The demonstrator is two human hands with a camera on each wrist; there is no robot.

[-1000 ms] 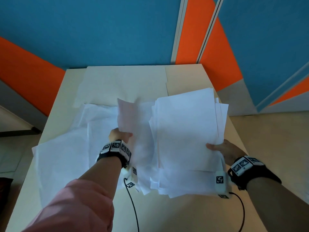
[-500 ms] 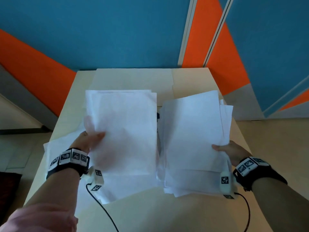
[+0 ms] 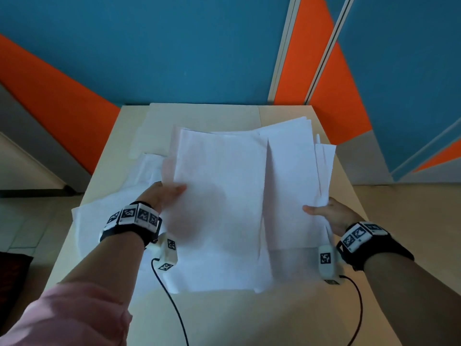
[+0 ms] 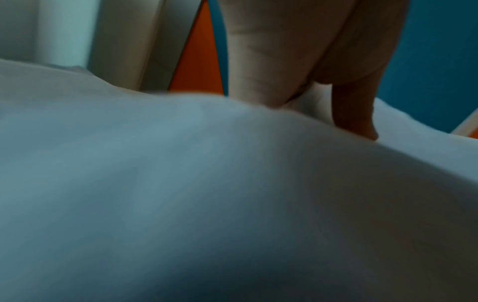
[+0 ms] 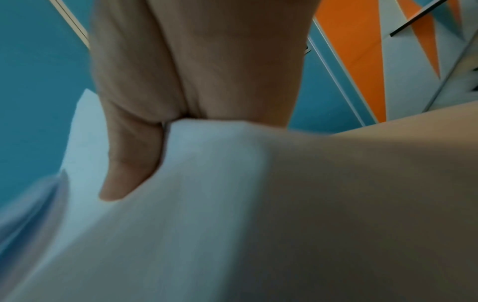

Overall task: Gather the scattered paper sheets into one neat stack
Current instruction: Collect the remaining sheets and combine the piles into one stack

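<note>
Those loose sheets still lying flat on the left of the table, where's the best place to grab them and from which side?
Take the loose sheets by their left edge, coming from the left: there they overhang the table, so fingers can likely slip underneath. Their right side lies buried under the held stack.

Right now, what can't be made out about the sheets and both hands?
- Left hand fingers: head view, hidden under its sheets; wrist view blurred.
- Right hand fingers: under the stack.
- Sheet count: edges too fine.
- Loose sheets on the table: partly covered by the left arm.
</note>
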